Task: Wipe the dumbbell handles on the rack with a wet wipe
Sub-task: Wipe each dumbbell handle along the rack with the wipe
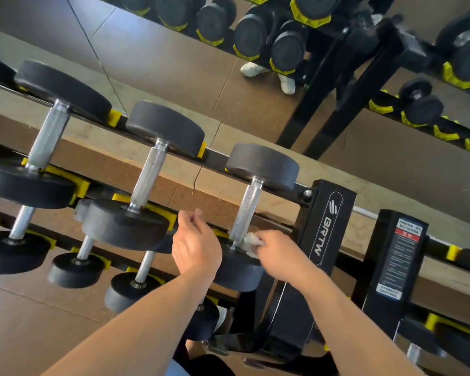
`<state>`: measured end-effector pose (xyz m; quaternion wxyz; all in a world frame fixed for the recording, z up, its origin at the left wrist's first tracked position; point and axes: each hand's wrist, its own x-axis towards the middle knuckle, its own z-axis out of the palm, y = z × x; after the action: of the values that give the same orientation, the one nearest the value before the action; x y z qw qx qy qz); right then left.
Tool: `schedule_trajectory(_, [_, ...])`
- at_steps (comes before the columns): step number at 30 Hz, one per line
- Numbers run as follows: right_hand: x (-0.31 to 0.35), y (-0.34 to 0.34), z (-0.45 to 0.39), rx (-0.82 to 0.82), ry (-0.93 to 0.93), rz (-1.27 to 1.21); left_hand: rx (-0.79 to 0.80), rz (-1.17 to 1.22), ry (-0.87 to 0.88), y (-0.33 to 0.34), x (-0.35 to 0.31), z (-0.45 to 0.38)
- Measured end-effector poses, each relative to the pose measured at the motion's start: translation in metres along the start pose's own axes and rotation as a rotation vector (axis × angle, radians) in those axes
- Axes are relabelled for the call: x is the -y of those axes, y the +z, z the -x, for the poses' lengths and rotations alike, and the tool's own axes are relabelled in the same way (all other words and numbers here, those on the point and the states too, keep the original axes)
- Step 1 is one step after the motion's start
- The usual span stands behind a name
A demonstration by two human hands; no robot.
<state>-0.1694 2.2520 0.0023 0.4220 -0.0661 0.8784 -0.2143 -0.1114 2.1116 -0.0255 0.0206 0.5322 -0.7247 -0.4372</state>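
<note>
My right hand pinches the wipe against the lower end of the handle of the rightmost dumbbell on the rack's top tier. My left hand hangs just left of it, fingers loosely curled, holding nothing I can see.

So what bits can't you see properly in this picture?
Head view, four things:
- The white wet wipe: mostly hidden inside the right hand, which grips it against the silver knurled dumbbell handle.
- The left hand: seen from the back, so whether its curled fingers hold anything is hidden.
- The small print on the black rack's warning label: too small to read.
- The bottom shelf: covered by both forearms.
</note>
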Motion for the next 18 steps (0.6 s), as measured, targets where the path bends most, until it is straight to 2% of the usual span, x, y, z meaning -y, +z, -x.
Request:
schedule_trajectory(1, [0.000, -0.010, -0.002, -0.042, 0.031, -0.159, -0.002, 0.005, 0.006, 0.001, 0.001, -0.001])
schedule_trajectory(4, [0.000, -0.033, -0.022, -0.361, 0.189, -0.720, -0.011, 0.015, 0.013, 0.001, 0.003, -0.001])
schedule_trajectory(5, [0.005, -0.034, -0.029, -0.429, 0.200, -0.794, -0.011, 0.016, 0.013, 0.002, 0.003, -0.002])
schedule_trajectory(6, [0.011, -0.032, -0.033, -0.439, 0.191, -0.768, -0.010, 0.014, 0.013, 0.002, 0.003, -0.002])
schedule_trajectory(8, [0.026, -0.021, -0.037, -0.366, 0.110, -0.553, -0.017, 0.014, 0.019, 0.001, 0.002, -0.001])
schedule_trajectory(12, [0.026, -0.010, -0.026, -0.326, -0.052, -0.066, -0.026, 0.027, 0.039, 0.002, 0.004, -0.002])
schedule_trajectory(16, [0.020, -0.016, -0.004, 0.038, -0.138, 0.496, -0.036, 0.029, 0.041, 0.003, 0.002, -0.001])
schedule_trajectory(18, [0.032, -0.015, 0.009, 0.131, -0.202, 0.680, -0.041, 0.036, 0.048, 0.003, 0.002, 0.001])
